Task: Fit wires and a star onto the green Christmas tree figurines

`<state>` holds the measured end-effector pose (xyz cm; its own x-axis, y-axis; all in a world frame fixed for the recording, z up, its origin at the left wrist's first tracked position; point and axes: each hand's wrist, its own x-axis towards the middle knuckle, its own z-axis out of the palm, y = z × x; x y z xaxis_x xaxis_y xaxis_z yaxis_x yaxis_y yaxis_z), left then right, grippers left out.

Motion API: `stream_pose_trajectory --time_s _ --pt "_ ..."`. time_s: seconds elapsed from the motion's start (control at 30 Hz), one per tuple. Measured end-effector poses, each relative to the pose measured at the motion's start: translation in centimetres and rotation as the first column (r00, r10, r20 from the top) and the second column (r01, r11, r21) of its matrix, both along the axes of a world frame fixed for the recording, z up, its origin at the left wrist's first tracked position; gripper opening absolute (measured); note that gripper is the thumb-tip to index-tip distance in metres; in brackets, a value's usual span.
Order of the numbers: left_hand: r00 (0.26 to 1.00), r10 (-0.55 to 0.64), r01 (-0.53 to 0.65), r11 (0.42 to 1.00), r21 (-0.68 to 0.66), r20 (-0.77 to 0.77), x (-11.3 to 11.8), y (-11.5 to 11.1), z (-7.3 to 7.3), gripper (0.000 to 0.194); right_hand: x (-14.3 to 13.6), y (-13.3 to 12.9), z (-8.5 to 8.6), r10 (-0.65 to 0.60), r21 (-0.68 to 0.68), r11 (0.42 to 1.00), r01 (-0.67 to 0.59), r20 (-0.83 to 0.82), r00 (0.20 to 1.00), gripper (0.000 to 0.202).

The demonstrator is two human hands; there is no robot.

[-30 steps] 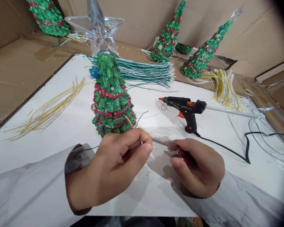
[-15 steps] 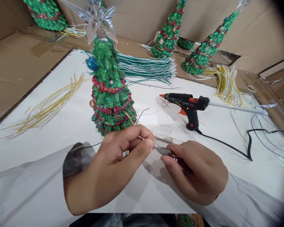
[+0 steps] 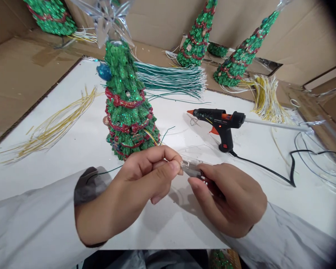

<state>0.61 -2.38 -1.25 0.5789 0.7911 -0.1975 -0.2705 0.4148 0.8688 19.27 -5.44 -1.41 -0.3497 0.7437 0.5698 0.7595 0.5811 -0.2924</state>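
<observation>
A green glittered Christmas tree figure with red garlands and a clear star on top stands just behind my left hand. My left thumb and forefinger are pinched together on a thin wire end. A yellow wire runs from the tree down to these fingers, which hide most of it. My right hand is closed around a small pointed metal tool with a dark red handle; its exact kind is hidden. The tool's tip is at my left fingertips. A green wire crosses by my left wrist.
A black glue gun with its red light on lies to the right, its cord trailing. Green and white wires are bundled behind, yellow and white wires at left. More trees stand along the cardboard wall.
The tool's tip has moved up against my left fingertips. My left lower fingers have loosened a little downward. The whole view has shifted slightly.
</observation>
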Motion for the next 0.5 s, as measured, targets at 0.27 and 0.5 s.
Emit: stream_pose_trajectory --time_s 0.27,0.5 --pt "0.994 0.034 -0.023 0.995 -0.101 0.106 0.64 0.32 0.35 0.017 -0.45 0.04 -0.21 -0.025 0.005 1.000 0.026 -0.056 0.998 0.027" --pt "0.987 0.037 -0.011 0.986 -0.164 0.157 0.60 0.35 0.65 0.014 -0.90 -0.10 0.15 -0.053 -0.027 0.998 0.051 -0.097 0.994 0.025"
